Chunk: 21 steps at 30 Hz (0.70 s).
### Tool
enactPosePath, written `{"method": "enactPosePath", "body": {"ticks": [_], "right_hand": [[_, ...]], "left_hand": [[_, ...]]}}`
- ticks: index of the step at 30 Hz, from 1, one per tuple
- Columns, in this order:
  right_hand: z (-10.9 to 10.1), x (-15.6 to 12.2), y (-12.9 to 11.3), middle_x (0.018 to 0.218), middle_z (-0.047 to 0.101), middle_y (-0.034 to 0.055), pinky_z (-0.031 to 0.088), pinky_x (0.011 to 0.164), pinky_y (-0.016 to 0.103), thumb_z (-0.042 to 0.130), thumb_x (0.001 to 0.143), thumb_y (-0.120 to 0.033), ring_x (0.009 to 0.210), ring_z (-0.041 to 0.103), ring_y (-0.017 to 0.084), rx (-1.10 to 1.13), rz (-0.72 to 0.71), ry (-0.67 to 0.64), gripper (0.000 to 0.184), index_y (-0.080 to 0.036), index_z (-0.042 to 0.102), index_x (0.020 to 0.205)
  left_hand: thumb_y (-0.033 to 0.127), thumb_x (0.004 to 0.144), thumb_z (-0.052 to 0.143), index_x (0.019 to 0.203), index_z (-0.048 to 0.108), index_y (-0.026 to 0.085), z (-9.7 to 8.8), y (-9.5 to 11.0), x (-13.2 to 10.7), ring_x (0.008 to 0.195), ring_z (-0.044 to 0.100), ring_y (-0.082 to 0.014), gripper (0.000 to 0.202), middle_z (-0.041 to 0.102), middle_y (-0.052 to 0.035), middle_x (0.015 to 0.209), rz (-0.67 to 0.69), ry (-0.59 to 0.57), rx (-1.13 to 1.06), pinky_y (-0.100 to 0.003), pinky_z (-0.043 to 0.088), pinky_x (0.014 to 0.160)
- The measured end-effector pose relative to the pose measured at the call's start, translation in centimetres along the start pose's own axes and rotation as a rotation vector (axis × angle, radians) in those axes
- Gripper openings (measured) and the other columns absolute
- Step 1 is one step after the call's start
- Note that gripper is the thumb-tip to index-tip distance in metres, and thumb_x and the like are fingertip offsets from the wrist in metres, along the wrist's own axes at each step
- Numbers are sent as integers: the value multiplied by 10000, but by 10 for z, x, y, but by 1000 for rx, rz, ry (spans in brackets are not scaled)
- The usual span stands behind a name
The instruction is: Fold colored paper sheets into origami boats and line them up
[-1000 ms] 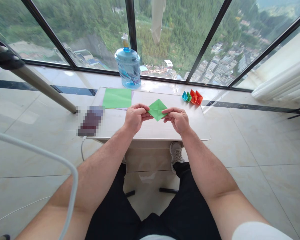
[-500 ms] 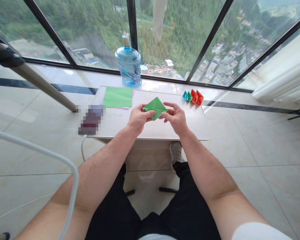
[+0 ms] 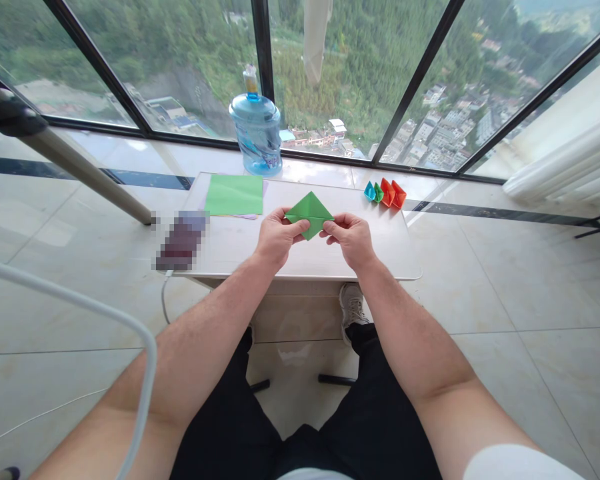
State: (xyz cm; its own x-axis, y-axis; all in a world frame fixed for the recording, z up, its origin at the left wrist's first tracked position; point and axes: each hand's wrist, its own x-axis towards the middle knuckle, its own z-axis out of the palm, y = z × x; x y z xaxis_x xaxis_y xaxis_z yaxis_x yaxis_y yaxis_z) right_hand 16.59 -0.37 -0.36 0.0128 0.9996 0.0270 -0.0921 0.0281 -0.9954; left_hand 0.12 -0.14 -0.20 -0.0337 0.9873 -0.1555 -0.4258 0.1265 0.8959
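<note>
Above the middle of the white table (image 3: 240, 250), a piece of green folded paper (image 3: 310, 205) is held up in a diamond shape with a crease line across it. My left hand (image 3: 279, 239) pinches its left side, thumb on the front face. At its right corner, my right hand (image 3: 349, 237) grips the paper between thumb and fingers. Most fingertips are hidden behind the sheet. A stack of square paper with a green sheet (image 3: 234, 195) on top lies at the back left. Small folded paper pieces (image 3: 387, 193), blue, green and orange-red, stand in a row at the back right.
A pixelated, phone-like object (image 3: 180, 243) with a cable sits at the table's left edge. Behind the table stands a blue water jug (image 3: 256, 137) by the window. A pale curved tube (image 3: 105, 310) crosses the left foreground, and a slanted pole (image 3: 90, 157) stands beyond it.
My right hand's fingers, partly raised and spread before, have closed in on the paper's right corner. The paper stays almost in the same place.
</note>
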Motion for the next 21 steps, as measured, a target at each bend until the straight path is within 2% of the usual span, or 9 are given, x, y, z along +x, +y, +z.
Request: {"method": "enactPosePath", "body": {"ticks": [9,15,21], "right_hand": [[0,1,3,639,703,-5,519,534,248,879,643,-432,620,690,152,26,11,12,347,-188,662,759],[1,0,1,661,705,5,512,534,250,864,657,-524,639,696,158,78,44,16,396,-195,680,780],[3,1,2,606,698,15,506,533,260,825,699,-492,543,622,127,3,-24,57,337,-186,686,728]], "left_hand": [[234,484,910,906,631,165,1,-1,1,734,700,-176,511,715,14,767,20,1,-13,-362,596,733],[245,475,918,889,625,164,1,0,0,700,690,-164,514,724,11,758,42,-4,-12,-332,585,690],[255,469,921,896,623,162,2,0,0,688,691,-169,529,723,6,752,46,-5,-2,-329,581,676]]}}
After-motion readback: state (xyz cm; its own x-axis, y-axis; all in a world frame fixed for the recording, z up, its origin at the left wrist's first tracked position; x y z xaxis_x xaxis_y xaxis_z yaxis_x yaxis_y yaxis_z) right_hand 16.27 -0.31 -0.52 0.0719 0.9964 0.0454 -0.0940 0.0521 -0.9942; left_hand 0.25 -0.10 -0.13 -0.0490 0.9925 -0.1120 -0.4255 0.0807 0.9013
